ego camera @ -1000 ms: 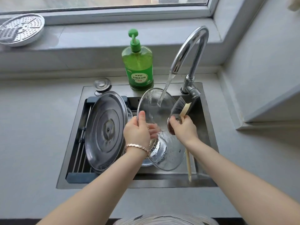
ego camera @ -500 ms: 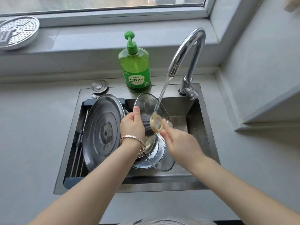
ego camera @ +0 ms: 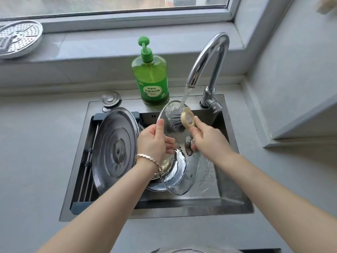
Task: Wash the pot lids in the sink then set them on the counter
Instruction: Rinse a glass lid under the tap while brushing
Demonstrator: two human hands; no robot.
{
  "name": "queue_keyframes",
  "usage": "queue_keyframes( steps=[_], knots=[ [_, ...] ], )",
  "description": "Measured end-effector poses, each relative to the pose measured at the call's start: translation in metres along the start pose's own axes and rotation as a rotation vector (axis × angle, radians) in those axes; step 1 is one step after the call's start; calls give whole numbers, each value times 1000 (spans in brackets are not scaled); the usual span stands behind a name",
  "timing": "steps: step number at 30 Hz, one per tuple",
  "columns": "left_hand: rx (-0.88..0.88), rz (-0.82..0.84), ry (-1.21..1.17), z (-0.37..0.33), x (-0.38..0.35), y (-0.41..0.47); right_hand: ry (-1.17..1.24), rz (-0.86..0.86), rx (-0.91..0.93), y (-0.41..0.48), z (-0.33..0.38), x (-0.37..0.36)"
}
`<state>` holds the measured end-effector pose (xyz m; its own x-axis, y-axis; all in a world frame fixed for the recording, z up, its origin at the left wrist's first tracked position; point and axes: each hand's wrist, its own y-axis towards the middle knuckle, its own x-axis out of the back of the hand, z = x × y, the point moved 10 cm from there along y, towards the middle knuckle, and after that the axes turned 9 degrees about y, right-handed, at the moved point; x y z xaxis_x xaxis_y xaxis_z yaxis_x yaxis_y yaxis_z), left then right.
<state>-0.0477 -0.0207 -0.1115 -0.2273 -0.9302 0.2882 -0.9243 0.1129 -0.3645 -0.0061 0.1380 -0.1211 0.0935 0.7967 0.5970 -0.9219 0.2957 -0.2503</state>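
A clear glass pot lid (ego camera: 189,172) stands tilted on edge in the steel sink (ego camera: 235,207), under running water. My left hand (ego camera: 155,141) grips its left rim. My right hand (ego camera: 207,137) holds a wooden dish brush (ego camera: 179,118), its dark bristles pressed against the upper part of the glass. A large steel lid (ego camera: 114,150) leans in the left half of the sink. Another small shiny lid (ego camera: 173,167) lies behind the glass one, partly hidden.
The chrome faucet (ego camera: 207,59) runs a stream onto the brush. A green soap bottle (ego camera: 150,77) stands on the sink's back edge, a round drain plug (ego camera: 110,98) to its left. A perforated steamer plate (ego camera: 17,38) rests on the windowsill. Grey counter (ego camera: 36,152) surrounds the sink.
The brush went from held upright at the lid's right side to bristles scrubbing the glass, now higher near the top rim under the stream. My left hand kept its grip.
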Motion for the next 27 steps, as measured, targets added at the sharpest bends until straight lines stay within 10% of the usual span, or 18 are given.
queue_keyframes(
  steps=[14, 20, 27],
  knots=[
    [-27, 21, -73, 1, 10, -3, 321, 58, 43, 19, 20, 5],
    [-97, 8, -68, -11, 11, -8, 485, -71, -513, 36, -66, 20],
    [-92, -130, -1, -16, 19, 12, 236, 44, 41, -14, 29, -5]
  ],
)
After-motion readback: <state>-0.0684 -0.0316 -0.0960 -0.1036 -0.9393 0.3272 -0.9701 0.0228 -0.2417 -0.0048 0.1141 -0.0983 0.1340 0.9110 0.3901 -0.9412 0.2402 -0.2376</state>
